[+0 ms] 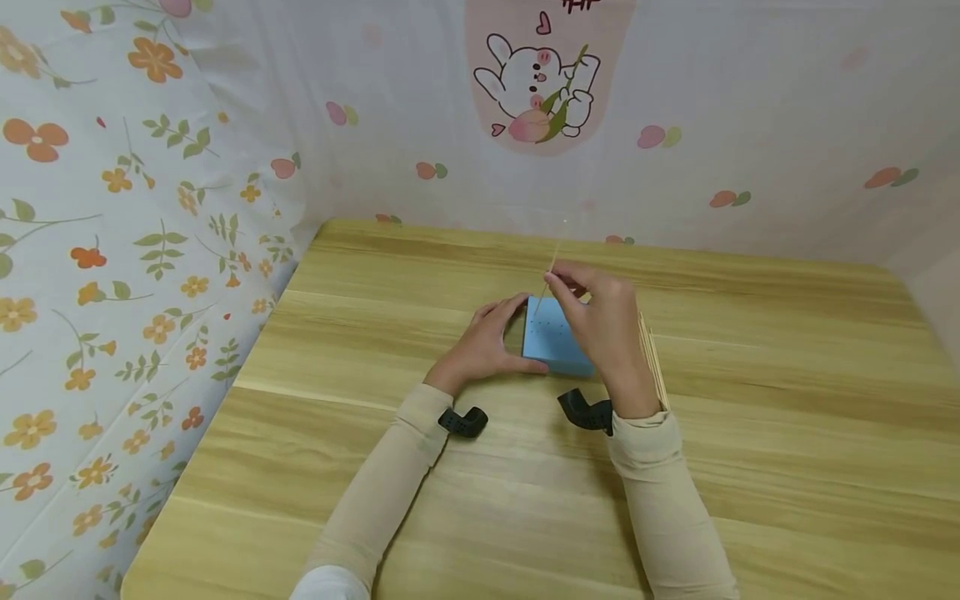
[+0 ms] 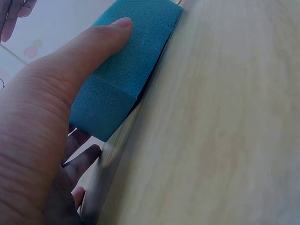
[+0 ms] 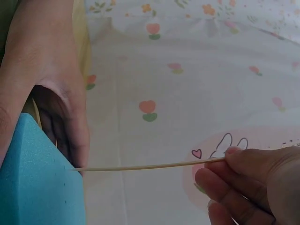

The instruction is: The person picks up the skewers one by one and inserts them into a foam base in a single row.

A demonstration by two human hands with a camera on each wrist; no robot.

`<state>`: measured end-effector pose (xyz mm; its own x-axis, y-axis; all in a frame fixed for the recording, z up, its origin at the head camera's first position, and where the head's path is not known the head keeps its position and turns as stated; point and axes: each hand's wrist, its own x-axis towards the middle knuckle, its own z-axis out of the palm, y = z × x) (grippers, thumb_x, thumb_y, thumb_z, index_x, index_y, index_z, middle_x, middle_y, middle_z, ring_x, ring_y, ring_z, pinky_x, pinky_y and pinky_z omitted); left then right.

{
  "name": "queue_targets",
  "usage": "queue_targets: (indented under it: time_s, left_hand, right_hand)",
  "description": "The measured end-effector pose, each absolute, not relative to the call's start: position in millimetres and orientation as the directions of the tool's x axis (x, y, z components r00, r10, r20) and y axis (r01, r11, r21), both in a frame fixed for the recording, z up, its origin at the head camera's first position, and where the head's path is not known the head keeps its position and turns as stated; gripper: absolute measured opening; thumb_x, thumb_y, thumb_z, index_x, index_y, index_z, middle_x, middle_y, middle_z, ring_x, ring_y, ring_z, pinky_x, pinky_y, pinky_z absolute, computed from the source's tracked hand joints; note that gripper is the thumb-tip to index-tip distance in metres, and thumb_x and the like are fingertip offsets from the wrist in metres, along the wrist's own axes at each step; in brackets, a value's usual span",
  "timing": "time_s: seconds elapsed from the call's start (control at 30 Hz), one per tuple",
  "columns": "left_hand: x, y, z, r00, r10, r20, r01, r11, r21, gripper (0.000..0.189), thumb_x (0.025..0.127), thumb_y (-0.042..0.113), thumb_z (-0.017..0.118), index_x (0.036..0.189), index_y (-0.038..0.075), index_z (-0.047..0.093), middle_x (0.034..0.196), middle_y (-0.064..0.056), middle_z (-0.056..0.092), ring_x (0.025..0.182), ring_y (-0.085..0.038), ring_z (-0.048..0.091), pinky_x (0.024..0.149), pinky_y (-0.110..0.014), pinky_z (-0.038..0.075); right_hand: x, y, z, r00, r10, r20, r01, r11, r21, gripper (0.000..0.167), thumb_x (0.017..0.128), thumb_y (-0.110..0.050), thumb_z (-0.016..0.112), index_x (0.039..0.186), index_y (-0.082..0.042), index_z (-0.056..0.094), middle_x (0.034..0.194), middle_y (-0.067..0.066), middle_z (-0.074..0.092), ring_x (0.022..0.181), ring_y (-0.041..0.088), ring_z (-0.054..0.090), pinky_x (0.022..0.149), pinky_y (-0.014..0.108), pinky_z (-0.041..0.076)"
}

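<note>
A light-blue foam block (image 1: 551, 346) with several small holes in its top lies on the table. My left hand (image 1: 480, 343) grips its left end, the thumb pressed on the near side and the fingers round the far corner. In the left wrist view the thumb lies flat on the blue foam block (image 2: 136, 51). Above the block, my right hand (image 1: 603, 329) pinches a thin bamboo skewer (image 3: 140, 167) between thumb and forefinger. The skewer's lower tip meets the holed face of the block in the right wrist view.
Several more skewers (image 1: 654, 358) lie on the wooden table (image 1: 787, 417), partly hidden behind the right wrist. Black wrist mounts (image 1: 465, 422) sit on both sleeves. A printed cloth (image 1: 420, 108) hangs along the table's back and left edges.
</note>
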<state>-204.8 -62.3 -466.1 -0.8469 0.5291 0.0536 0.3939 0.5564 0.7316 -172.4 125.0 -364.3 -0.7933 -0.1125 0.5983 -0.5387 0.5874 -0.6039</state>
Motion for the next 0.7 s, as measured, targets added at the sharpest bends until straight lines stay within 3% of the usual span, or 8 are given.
queue_targets:
  time_s: [0.7]
  left_hand:
    - [-204.6,-62.4,-466.4,-0.849,0.525,0.06,0.392,0.55,0.737,0.119,0.074,0.055,0.09,0.165,0.013,0.025,0.164,-0.003,0.039,0.15,-0.02,0.034,0.126,-0.041,0.008]
  right_hand:
    - [-172.9,122.7,-367.5,-0.799,-0.14,0.585,-0.535,0.611,-0.584,0.016,0.096,-0.009,0.075,0.105,0.004,0.08,0.089,0.016,0.078,0.076,0.032,0.073,0.072,0.047,0.06]
